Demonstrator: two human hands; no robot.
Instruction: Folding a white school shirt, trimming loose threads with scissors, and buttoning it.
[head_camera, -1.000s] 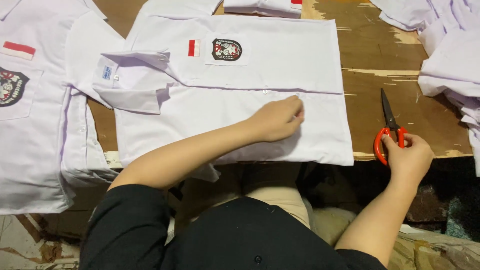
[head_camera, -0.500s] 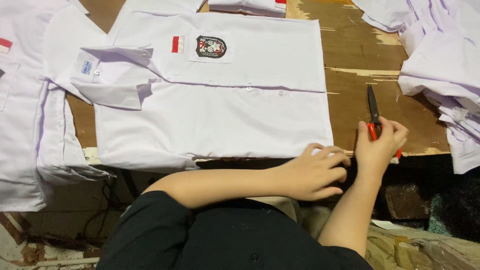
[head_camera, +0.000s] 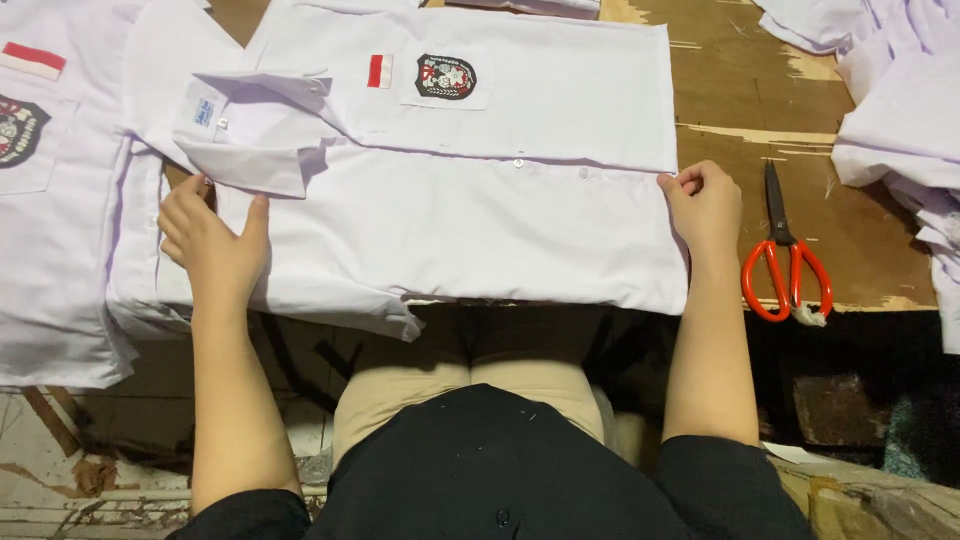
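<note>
- Folded white cotton school shirt with a crest badge and a small red-and-white flag patch (head_camera: 450, 200): I see it lying flat at the centre of the worn brown wooden tabletop (head_camera: 740, 90), collar toward 9 o'clock, button placket running across the middle, near edge overhanging the table.
- Left hand (head_camera: 212, 240): at 9 o'clock of the shirt, just below the collar, palm down and fingers spread on the cloth; it presses flat and grips nothing.
- Right hand (head_camera: 705, 205): at 3 o'clock, fingers curled, pinching the shirt's edge where the placket ends.
- Orange-handled steel scissors (head_camera: 785, 255): closed, on the table just beside the right hand at 3 o'clock, not touching it.
- Second white shirt with matching badge (head_camera: 50, 200): at 9 o'clock, partly under the first.
- Heap of white garments (head_camera: 890, 100): at 2 o'clock.
</note>
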